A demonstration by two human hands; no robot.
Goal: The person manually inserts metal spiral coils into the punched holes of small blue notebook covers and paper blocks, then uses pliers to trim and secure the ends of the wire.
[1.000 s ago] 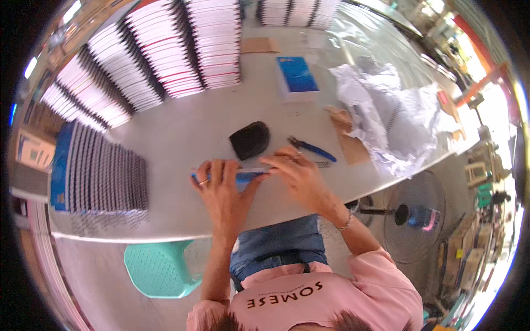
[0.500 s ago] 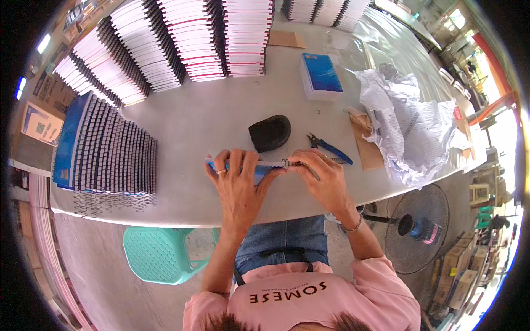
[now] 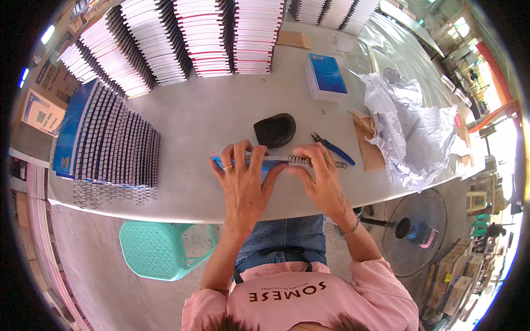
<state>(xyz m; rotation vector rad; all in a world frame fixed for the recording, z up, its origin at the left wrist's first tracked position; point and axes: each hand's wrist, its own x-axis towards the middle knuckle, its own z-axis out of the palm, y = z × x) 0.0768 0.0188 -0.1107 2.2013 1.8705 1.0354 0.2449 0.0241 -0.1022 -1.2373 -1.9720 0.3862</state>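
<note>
My left hand (image 3: 241,179) is closed on a small blue-covered notebook (image 3: 268,164), held edge-up just above the table, fingers over its far side and thumb on the near side. Out of the notebook's right end runs a dark spiral binding wire (image 3: 298,160). My right hand (image 3: 324,179) pinches that wire, its thumb reaching toward the notebook and its fingers covering part of the coil. Behind my right hand lie blue-handled cutting pliers (image 3: 338,152). A black rounded block (image 3: 275,131) rests just beyond the notebook.
Tall stacks of bound notebooks (image 3: 210,44) line the far left. A blue-covered stack (image 3: 116,138) with coils sticking out stands at left. Further off sits a small blue pad pile (image 3: 327,77). Crumpled paper (image 3: 408,127) lies right. A green stool (image 3: 160,248) and fan (image 3: 422,231) flank me.
More of the coil now shows between my hands at the notebook's end. My right hand has shifted its grip along the wire. The view has moved slightly.
</note>
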